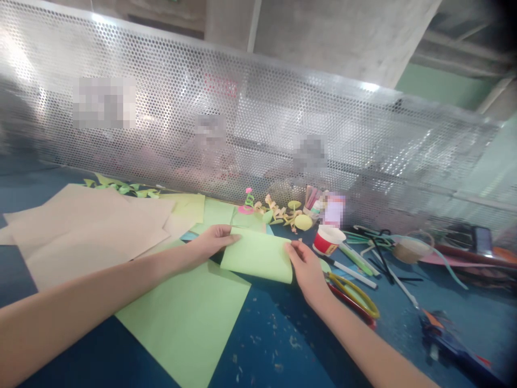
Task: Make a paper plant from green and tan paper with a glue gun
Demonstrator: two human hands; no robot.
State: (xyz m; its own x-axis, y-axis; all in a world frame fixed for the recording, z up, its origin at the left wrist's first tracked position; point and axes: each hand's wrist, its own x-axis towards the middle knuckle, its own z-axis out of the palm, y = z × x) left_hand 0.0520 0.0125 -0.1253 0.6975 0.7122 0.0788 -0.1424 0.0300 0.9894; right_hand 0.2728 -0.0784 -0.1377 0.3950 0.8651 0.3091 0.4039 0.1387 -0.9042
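Pinches folded paper (257,256) at opposite ends with left hand (213,240) and right hand (306,265); cannot read small print (332,249) on nearby cup (323,240).

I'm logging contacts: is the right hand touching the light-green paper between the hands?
Touching. The head view shows the right hand pinching the light-green paper near its upper right corner, thumb in front.
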